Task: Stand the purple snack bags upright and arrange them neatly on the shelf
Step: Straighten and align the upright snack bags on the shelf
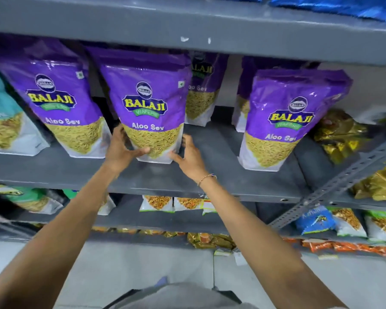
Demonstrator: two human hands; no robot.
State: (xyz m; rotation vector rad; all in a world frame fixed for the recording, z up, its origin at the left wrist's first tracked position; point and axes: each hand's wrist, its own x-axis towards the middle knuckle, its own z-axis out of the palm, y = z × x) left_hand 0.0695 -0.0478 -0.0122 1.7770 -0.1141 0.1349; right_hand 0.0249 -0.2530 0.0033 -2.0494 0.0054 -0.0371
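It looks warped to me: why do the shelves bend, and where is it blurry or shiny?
Head view: wide-angle lens bows the shelf edge; glare streaks the right purple bag; gold packets at far right smear with blur; print on the middle bag is sharp.

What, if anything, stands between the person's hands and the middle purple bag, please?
Nothing visible does. The left hand and right hand hold the middle purple bag at its lower corners. It stands on the shelf, with bare shelf on its right.
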